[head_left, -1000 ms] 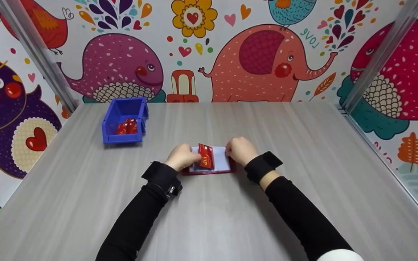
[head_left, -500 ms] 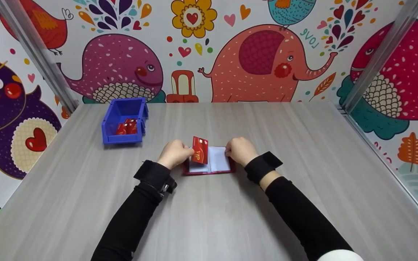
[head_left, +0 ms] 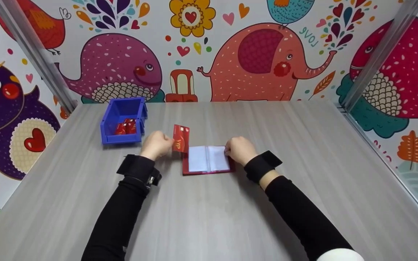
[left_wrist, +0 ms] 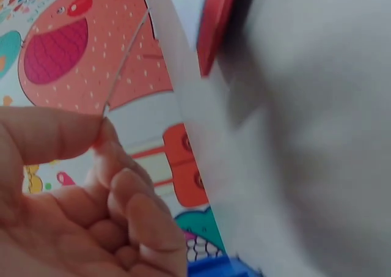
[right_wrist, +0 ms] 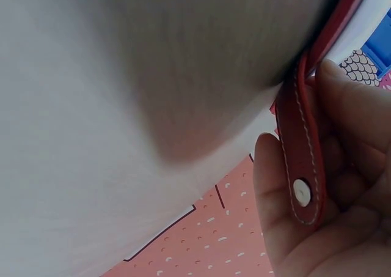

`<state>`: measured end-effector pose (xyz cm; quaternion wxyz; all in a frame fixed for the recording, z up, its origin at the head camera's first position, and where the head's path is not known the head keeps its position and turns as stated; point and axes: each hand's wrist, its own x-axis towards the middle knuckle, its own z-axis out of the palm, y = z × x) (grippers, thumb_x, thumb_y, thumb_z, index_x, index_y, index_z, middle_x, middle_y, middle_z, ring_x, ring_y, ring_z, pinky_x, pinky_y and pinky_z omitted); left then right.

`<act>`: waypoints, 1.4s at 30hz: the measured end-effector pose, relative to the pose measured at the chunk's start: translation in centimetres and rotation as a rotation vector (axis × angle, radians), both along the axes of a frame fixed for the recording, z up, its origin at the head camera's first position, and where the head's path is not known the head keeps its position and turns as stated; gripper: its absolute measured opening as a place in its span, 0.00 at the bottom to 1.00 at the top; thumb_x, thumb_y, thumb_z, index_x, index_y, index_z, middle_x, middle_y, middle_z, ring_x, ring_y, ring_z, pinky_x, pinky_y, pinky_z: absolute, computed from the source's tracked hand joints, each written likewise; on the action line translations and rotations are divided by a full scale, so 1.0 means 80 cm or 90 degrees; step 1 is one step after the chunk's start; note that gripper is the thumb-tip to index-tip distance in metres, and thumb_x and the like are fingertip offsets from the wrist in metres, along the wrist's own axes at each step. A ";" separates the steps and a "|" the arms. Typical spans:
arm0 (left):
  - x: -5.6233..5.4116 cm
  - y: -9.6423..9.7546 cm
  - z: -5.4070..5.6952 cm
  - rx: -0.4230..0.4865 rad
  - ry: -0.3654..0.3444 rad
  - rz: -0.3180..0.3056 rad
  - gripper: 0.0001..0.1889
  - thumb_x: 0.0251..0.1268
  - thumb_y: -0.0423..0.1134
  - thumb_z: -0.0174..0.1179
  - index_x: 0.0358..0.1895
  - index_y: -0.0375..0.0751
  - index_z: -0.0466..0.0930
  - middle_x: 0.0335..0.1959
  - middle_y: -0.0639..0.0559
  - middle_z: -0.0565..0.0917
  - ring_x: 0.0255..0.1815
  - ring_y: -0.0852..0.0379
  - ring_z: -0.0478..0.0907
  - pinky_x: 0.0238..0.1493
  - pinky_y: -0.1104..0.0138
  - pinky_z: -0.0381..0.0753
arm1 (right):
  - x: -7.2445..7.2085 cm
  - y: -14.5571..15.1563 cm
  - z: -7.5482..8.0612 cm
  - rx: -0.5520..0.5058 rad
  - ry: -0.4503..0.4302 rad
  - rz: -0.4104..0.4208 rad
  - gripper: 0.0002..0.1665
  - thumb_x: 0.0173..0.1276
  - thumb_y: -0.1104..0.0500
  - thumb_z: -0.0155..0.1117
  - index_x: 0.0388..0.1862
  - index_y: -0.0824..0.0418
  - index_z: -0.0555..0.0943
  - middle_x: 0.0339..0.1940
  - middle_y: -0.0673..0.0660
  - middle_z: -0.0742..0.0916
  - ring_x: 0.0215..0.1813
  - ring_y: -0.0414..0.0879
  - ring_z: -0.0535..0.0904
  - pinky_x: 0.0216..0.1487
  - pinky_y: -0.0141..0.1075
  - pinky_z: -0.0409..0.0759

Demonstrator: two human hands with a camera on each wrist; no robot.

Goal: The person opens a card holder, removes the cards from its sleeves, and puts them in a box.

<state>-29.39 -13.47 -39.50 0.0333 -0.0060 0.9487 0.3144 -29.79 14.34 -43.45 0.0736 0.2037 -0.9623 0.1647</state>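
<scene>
My left hand (head_left: pixel 156 145) pinches a red VIP card (head_left: pixel 181 139) between thumb and forefinger, left of an open red card holder (head_left: pixel 185 166). In the left wrist view the card (left_wrist: pixel 126 63) appears edge-on as a thin line at the fingertips. The holder lies spread on the table, its clear sleeves (head_left: pixel 198 159) facing up. At its right edge my right hand (head_left: pixel 241 150) grips the cover. The right wrist view shows the holder's stitched strap (right_wrist: pixel 300 148) with a metal snap, lying between the thumb and the curled fingers.
At the back left of the table (head_left: pixel 209 217) stands a blue bin (head_left: pixel 122 139) with several red cards (head_left: pixel 126 127) inside. Walls printed with cartoon animals (head_left: pixel 259 65) rise behind and at both sides, with metal posts (head_left: pixel 383 54) at the corners.
The left hand has lifted the VIP card off the holder's left sleeve and carried it left and a little back, toward the blue bin. The right hand has stayed at the holder's edge.
</scene>
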 end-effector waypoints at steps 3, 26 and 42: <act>-0.005 -0.010 0.003 -0.014 0.011 -0.001 0.19 0.67 0.39 0.54 0.15 0.47 0.67 0.25 0.48 0.78 0.26 0.52 0.71 0.31 0.62 0.68 | 0.000 0.001 -0.001 -0.002 0.003 -0.001 0.03 0.53 0.68 0.73 0.27 0.62 0.89 0.30 0.56 0.89 0.36 0.54 0.84 0.42 0.46 0.81; -0.026 -0.069 0.018 -0.055 0.087 0.088 0.13 0.70 0.37 0.53 0.33 0.31 0.83 0.44 0.33 0.84 0.46 0.35 0.79 0.49 0.47 0.74 | -0.002 0.001 -0.005 0.002 0.018 0.023 0.03 0.55 0.69 0.72 0.26 0.63 0.89 0.28 0.56 0.89 0.35 0.54 0.85 0.42 0.45 0.81; -0.030 -0.092 0.021 -0.053 0.096 0.161 0.15 0.72 0.39 0.50 0.39 0.30 0.82 0.44 0.34 0.83 0.45 0.36 0.77 0.49 0.48 0.74 | 0.000 0.000 -0.002 0.005 0.001 0.019 0.03 0.56 0.69 0.72 0.27 0.63 0.89 0.30 0.57 0.89 0.37 0.54 0.85 0.43 0.46 0.81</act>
